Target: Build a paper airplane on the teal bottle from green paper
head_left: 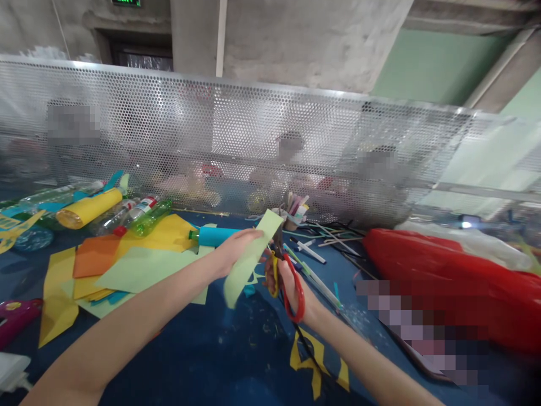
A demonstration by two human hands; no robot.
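Observation:
My left hand [239, 248] is closed on a pale green paper strip [252, 262], which hangs tilted above the blue table [220, 349]. The fingers of my right hand [288, 279] are wrapped round the red and yellow handles of the scissors [301, 304]. Their dark blades point up and away from me, right beside the strip's right edge; whether they bite into the paper I cannot tell. Behind my left hand lies a bottle wrapped in blue paper [215, 235]. Yellow paper scraps [315, 352] lie under my right forearm.
Coloured paper sheets [143, 269] and plastic bottles [158, 217] cover the left side, near a magenta tool [19, 318]. Pens [310, 251] and sticks lie beyond my right hand. A red plastic bag [448, 270] sits at right. A perforated metal screen [253, 135] closes the back.

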